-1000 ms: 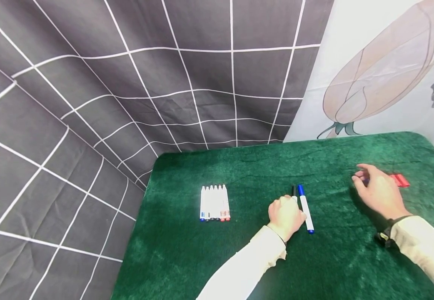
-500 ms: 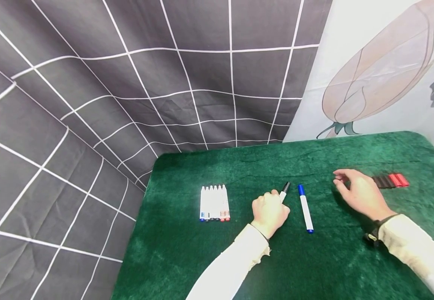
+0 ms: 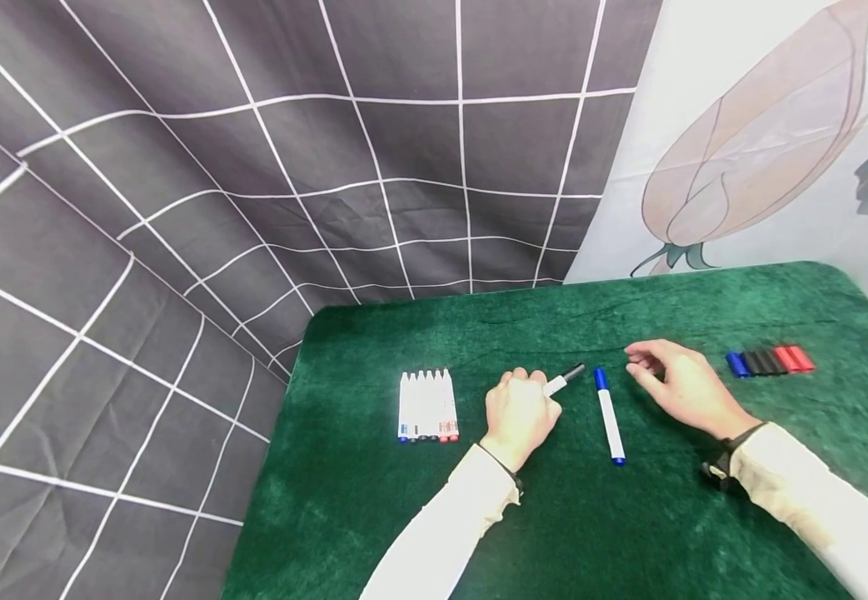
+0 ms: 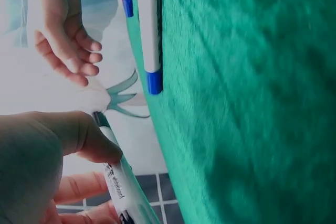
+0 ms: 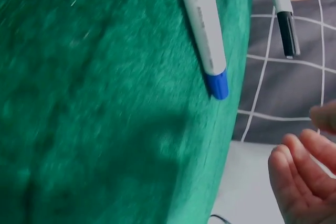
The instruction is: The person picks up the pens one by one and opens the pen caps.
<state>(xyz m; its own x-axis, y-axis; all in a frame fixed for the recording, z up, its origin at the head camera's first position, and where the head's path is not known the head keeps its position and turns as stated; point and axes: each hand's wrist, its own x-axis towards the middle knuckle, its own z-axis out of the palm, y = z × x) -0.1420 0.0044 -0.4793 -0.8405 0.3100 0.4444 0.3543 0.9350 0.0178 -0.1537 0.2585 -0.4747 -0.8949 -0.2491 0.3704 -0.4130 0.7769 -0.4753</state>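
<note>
Black-tipped marker (image 3: 563, 380) sits gripped in the curled left hand (image 3: 518, 414), tip angled up off the green cloth (image 3: 629, 517). Blue marker (image 3: 609, 414) lies just beside it, with the right hand (image 3: 681, 387) hovering loose-fingered, holding nothing.

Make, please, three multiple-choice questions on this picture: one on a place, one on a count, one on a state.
1. Where does the blue marker lie?
A. between the two hands
B. among the row of markers
C. on the row of caps

2. How many markers lie in the row of markers?
A. two
B. six
C. ten

3. What is the left hand doing?
A. lying flat and open
B. gripping the black marker
C. holding a cap

Answers: 1 A, it lies on the green cloth between the left hand and right hand. 2 B, six barrels lie side by side. 3 B, its fingers curl round the barrel.
</note>
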